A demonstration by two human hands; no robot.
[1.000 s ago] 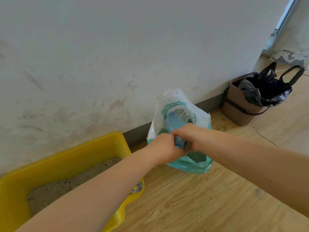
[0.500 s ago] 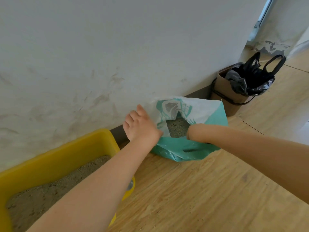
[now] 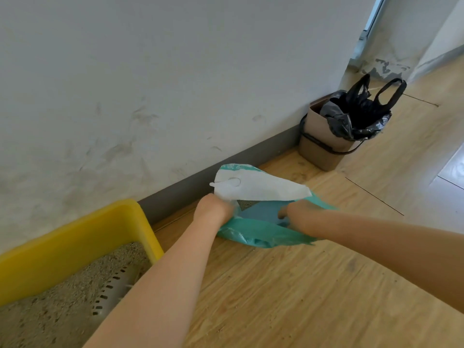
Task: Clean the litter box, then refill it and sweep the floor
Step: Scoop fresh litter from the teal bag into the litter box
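While both arms reach forward over the floor, the scene reads outward from the hands as follows.

Left hand: left hand (image 3: 213, 212) is curled at the near left edge of the litter bag (image 3: 261, 232), fingers hidden from here — it appears to grip the plastic at the mouth.

Right hand: right hand (image 3: 296, 209) is at the bag's right edge, fingers bent over the teal plastic; blurred, but it looks to be holding the rim.

Litter bag: teal and white, lying low on the wooden floor (image 3: 288, 292) just beside the grey skirting, its white flap folded over on top, a patch of grey litter visible in the opening between the hands.

Litter box: yellow litter box (image 3: 75, 242) at lower left against the wall, holding grey litter, with a grey slotted scoop (image 3: 113, 290) lying in it.

Farther off: a brown bin (image 3: 324, 141) with a black liner (image 3: 359, 116) stands by the wall — well apart from the bag.
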